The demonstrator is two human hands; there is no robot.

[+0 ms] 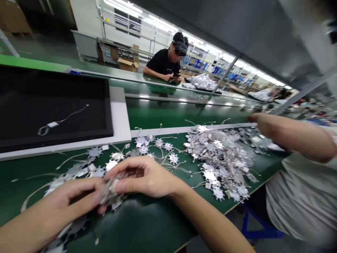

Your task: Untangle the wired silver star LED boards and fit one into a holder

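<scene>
My left hand (65, 202) and my right hand (147, 175) meet low in the view, left of centre. Between their fingertips is a small cluster of silvery star-shaped parts (112, 195), blurred and partly covered by the fingers. Both hands are closed, thumbs pressed against the cluster from either side. More flat star-shaped parts with thin wires (96, 171) lie scattered behind my hands, and some show beneath my left wrist. To the right rises a large heap of the same wired parts (218, 154).
A black tray (111, 116) with a white border holds one wired piece (52, 124). Close on the right, a co-worker's arm (295, 135) reaches over the green table (147, 225). Across the line another person (163, 63) sits by a silvery pile (204, 82). A metal post (226, 73) slants upward.
</scene>
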